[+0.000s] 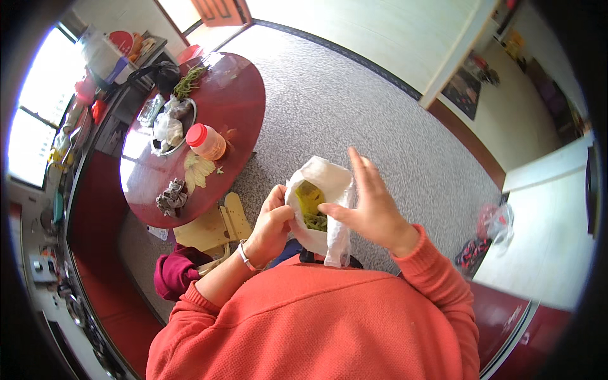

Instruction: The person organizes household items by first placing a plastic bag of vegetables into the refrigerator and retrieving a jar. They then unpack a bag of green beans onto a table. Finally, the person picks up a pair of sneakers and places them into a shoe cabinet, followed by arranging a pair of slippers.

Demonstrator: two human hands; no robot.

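Note:
A white plastic bag [319, 167] with its mouth open is held up before my chest. Inside it a yellow item [309, 197] and some leafy green matter [315, 222] show; the rest of its contents is hidden. My left hand [271, 228] grips the bag's left rim between thumb and curled fingers. On the other side my right hand [375, 206] is spread, fingers raised and apart, with the thumb reaching over the bag's opening. Whether that thumb touches the bag or its contents, I cannot tell.
A red oval table [237, 104] at upper left bears a red-lidded jar [206, 141], a metal tray [192, 111] of bagged items, green beans or stems [189, 81] and a crumpled cloth [172, 197]. Below it stands a wooden chair [204, 230] near maroon fabric [178, 270]. Bags [498, 225] lie at right.

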